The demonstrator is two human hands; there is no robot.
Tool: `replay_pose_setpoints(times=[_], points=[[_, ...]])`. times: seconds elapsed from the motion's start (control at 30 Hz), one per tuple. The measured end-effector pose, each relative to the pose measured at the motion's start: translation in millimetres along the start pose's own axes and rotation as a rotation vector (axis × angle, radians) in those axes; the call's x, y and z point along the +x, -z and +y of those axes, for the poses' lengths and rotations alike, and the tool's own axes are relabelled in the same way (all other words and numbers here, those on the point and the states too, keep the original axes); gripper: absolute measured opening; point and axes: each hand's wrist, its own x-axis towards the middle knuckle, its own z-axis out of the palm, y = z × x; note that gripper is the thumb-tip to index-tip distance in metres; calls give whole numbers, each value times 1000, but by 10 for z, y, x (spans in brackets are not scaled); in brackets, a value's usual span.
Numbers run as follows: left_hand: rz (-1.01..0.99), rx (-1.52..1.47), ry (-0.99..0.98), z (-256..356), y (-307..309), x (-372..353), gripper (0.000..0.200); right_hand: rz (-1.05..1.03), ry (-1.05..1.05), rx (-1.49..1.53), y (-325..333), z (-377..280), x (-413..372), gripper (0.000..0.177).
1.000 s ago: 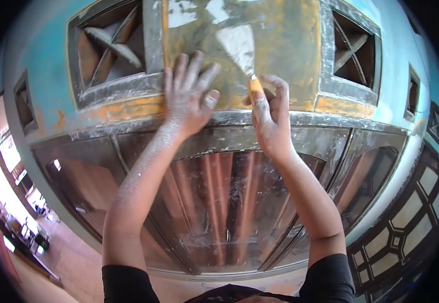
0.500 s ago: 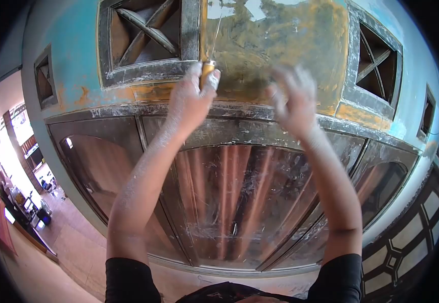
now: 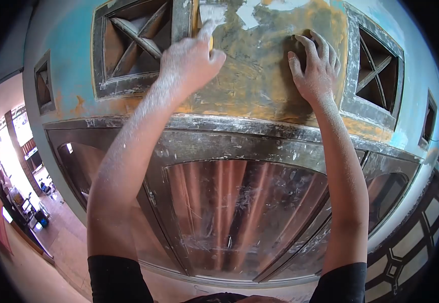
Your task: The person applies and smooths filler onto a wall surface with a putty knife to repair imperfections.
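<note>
My left hand (image 3: 189, 59), coated in pale dust, is closed around a scraper. Only a sliver of its yellow handle (image 3: 211, 44) shows past my fingers, and I cannot clearly make out the blade. It is held up against the stripped wall panel (image 3: 249, 65), where ochre and brownish paint shows with white patches near the top. On the right side of that panel my right hand (image 3: 318, 70) is open, fingers spread and bent, fingertips at the surface. Nothing is in it.
Vent openings with crossed bars flank the panel, one left (image 3: 136, 43) and one right (image 3: 376, 68). Below runs a worn dark wooden frame (image 3: 219, 123) with glass panes (image 3: 229, 202) and reddish curtains. A bright doorway (image 3: 22, 131) lies far left.
My left hand has moved up with the scraper, turning it so its handle is mostly covered. My right hand, blurred in the air before, has moved up and right onto the panel.
</note>
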Motion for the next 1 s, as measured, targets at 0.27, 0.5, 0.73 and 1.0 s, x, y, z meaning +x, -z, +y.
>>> replay_pose_setpoints(times=[0.27, 0.5, 0.73, 1.0], points=[[20, 271, -3, 85, 310, 914, 70, -39, 27, 25, 63, -18, -82, 48], [63, 259, 59, 368, 807, 1167, 58, -78, 6, 37, 85, -45, -73, 50], [122, 232, 92, 232, 633, 1313, 57, -103, 29, 43, 104, -46, -118, 48], [182, 193, 30, 7, 699, 1779, 57, -27, 26, -38, -14, 329, 512, 49]])
